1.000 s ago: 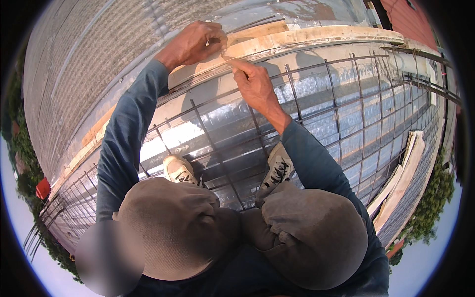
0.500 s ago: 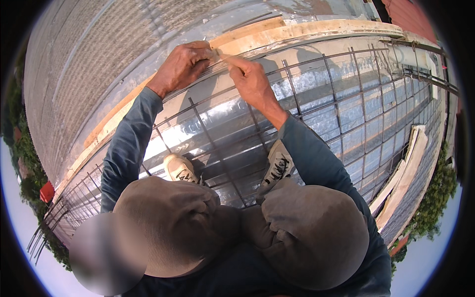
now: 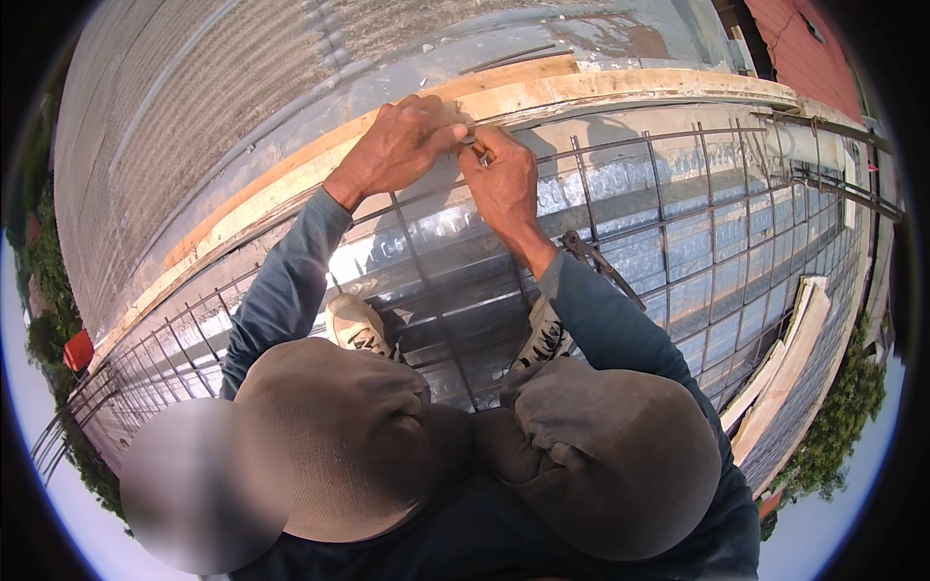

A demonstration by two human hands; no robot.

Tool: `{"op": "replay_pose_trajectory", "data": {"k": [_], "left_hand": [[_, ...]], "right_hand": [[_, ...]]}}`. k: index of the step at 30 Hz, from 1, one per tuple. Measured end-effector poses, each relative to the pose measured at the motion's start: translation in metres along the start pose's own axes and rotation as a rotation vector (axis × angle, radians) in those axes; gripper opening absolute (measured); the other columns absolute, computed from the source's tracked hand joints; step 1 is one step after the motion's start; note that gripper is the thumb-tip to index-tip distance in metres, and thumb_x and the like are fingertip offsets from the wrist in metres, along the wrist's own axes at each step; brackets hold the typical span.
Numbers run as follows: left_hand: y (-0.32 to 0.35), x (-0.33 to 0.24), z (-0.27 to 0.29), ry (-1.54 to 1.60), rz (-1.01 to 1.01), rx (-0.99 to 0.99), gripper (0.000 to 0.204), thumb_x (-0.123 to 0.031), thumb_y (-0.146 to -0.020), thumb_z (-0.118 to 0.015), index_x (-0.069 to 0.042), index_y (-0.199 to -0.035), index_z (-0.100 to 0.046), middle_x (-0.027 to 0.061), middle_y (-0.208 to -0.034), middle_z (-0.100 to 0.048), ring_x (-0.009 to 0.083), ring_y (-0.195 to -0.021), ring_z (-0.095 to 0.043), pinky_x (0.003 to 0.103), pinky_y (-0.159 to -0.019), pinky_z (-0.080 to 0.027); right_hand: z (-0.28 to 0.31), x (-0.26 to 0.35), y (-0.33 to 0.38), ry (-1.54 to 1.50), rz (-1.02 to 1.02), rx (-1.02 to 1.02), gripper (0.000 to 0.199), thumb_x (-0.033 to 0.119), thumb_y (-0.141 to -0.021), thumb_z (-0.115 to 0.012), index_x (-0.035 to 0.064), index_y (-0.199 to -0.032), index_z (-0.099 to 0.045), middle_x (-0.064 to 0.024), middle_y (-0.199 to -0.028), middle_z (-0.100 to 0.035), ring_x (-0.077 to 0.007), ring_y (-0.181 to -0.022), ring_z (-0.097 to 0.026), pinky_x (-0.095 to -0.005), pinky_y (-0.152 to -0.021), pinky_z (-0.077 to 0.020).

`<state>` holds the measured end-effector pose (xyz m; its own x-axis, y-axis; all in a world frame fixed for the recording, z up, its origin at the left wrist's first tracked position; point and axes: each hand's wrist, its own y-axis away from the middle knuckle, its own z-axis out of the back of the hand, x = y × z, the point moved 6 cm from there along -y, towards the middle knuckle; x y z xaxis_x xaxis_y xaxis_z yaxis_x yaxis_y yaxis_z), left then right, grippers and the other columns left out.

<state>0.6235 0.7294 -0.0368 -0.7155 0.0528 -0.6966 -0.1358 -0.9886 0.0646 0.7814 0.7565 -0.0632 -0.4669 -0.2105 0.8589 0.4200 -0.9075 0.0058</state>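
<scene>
At the edge of the timber board, my left hand (image 3: 405,145) and my right hand (image 3: 502,179) almost meet, thumbs and fingertips close together. Both hands are closed in a pinch. Whatever sits between the fingertips is too small and hidden to name. Just below them runs the outer bar of a rebar mesh (image 3: 664,215), spread over shiny corrugated metal decking (image 3: 620,174). Dark pincers (image 3: 603,265) lie on the mesh beside my right forearm, their handles pointing down to the right.
A long timber board (image 3: 620,85) edges the deck, with grey corrugated sheeting (image 3: 194,126) beyond it. Loose planks (image 3: 780,363) lie at the right. Rebar ends (image 3: 843,184) stick out at far right. My shoes (image 3: 356,324) stand among the mesh bars.
My right index finger, stretched out before, is now curled in. Both hands have shifted slightly right and down in view. The pincers now show beside my right forearm.
</scene>
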Motion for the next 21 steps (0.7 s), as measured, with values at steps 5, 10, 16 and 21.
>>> {"op": "replay_pose_trajectory", "data": {"k": [5,10,16,21], "left_hand": [[0.035,-0.036,-0.012,-0.197,0.122,-0.474,0.045,-0.044,-0.112,-0.06,-0.003,-0.12,-0.078,0.0135,-0.1,-0.065,0.0295,-0.092,-0.06,0.043,-0.085,-0.049],[0.072,-0.054,-0.063,0.541,0.173,-0.739,0.036,-0.034,-0.114,-0.06,-0.003,-0.13,-0.07,0.0156,-0.121,-0.068,0.0267,-0.111,-0.065,0.039,-0.104,-0.046],[0.046,-0.019,-0.131,1.55,0.545,-0.598,0.044,-0.038,-0.117,-0.05,-0.003,-0.144,-0.056,0.0111,-0.129,-0.067,0.0245,-0.114,-0.066,0.044,-0.108,-0.05],[0.036,-0.045,-0.124,2.012,0.696,-0.577,0.037,-0.035,-0.118,-0.048,-0.007,-0.14,-0.059,0.0057,-0.121,-0.067,0.0176,-0.106,-0.066,0.039,-0.095,-0.053]], "right_hand": [[0.005,0.018,-0.007,0.27,0.308,-0.034,0.02,0.014,-0.086,-0.082,0.0018,-0.1,-0.075,-0.0155,-0.092,-0.068,-0.0412,-0.093,-0.066,-0.0529,-0.083,-0.05],[0.007,0.02,-0.015,0.314,0.226,0.053,0.022,0.018,-0.088,-0.083,0.0028,-0.104,-0.08,-0.0172,-0.09,-0.073,-0.0411,-0.085,-0.071,-0.051,-0.074,-0.0539],[0.003,0.022,-0.025,0.405,0.255,0.092,0.026,0.032,-0.093,-0.079,0.0062,-0.097,-0.081,-0.0134,-0.091,-0.077,-0.0367,-0.081,-0.074,-0.0468,-0.071,-0.0574],[0.006,0.026,-0.035,0.554,0.262,0.149,0.024,0.03,-0.093,-0.077,0.0061,-0.088,-0.079,-0.0135,-0.087,-0.077,-0.0357,-0.077,-0.074,-0.0468,-0.07,-0.058]]}}
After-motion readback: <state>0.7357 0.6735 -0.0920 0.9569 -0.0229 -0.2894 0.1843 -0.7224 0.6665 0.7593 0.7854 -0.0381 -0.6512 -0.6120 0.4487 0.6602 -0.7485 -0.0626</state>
